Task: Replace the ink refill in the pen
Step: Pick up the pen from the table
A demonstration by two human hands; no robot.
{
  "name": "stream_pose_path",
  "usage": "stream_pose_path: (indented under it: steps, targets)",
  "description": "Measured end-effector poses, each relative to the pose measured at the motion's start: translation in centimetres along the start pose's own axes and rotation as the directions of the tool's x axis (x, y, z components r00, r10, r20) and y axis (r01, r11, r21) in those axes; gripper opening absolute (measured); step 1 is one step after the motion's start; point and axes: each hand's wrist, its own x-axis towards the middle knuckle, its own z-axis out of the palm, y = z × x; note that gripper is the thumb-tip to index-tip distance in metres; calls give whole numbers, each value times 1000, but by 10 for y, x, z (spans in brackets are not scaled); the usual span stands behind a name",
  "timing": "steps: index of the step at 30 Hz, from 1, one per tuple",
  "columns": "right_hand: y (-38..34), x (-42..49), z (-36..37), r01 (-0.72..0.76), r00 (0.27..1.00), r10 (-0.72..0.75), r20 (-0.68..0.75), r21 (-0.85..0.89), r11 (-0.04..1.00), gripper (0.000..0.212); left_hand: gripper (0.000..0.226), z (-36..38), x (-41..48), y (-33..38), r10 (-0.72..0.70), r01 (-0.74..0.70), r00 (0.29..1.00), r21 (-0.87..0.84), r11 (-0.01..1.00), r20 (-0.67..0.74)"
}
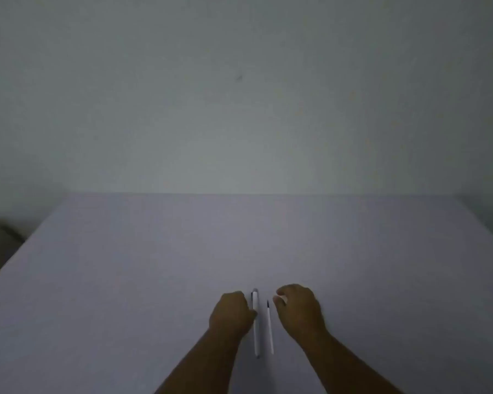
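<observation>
Dim room, plain pale table (154, 280) w/ bare wall behind. Left hand (231, 311) curled, thumb touching pen (256, 325) just right of it; grip probably not closed. Right hand (299, 308) loosely curled, holding nothing, refill (270, 328) just left. Risk: a nudge rolls the thin refill away.

Head view – forward-down, above table (154, 265)

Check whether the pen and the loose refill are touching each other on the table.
Apart. The head view shows a plain strip of table between the pen and the thinner refill along their whole length, lying roughly parallel.
</observation>
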Motion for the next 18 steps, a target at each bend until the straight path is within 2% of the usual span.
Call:
stream_pose_path:
  steps: [5, 9, 15, 18]
  targets:
    - [6, 2, 18, -28, 999, 27, 20, 15, 999, 26, 37, 24, 3, -5, -102, 112, 991, -119, 987, 85]
    - [9, 4, 25, -46, 999, 46, 30, 24, 999, 23, 24, 32, 5, -7, -141, 152, 986, -129, 980, 91]
    - [5, 6, 28, -88, 996, 85, 33, 78, 993, 22, 32, 29, 6, -10, -144, 157, 987, -216, 964, 72]
    - [-2, 8, 25, -162, 985, 147, 95, 173, 972, 24, 22, 23, 3, -12, -83, 106, 993, -290, 951, 89]
